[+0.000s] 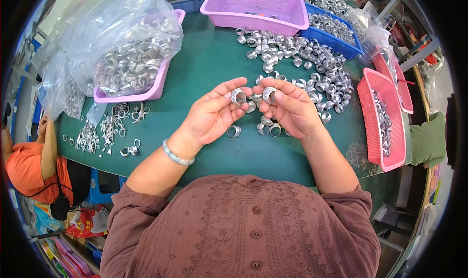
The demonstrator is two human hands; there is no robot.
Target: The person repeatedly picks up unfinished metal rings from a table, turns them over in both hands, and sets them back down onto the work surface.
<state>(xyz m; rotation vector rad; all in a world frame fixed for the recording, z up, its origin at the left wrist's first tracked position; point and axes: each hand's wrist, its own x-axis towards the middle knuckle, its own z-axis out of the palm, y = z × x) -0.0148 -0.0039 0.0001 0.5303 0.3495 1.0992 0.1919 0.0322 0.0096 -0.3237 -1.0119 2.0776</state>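
Over the middle of the green table, my left hand (213,113) pinches a silver metal ring (238,97) between thumb and fingertips, its round opening facing me. Close beside it, my right hand (295,111) grips a second silver ring (269,95) the same way. The two rings are held apart at about the same height. Beneath and between my hands lie several loose rings (234,131), partly hidden by my fingers. A large spread of similar rings (327,85) covers the table beyond and to the right of my right hand.
An empty-looking purple basket (214,16) stands at the back, beside a blue tray (355,50) of rings. At left, a purple basket (157,90) holds bagged rings, with small metal pieces (87,137) nearby. A pink basket (369,127) is at right. Two other people (29,168) sit at the sides.
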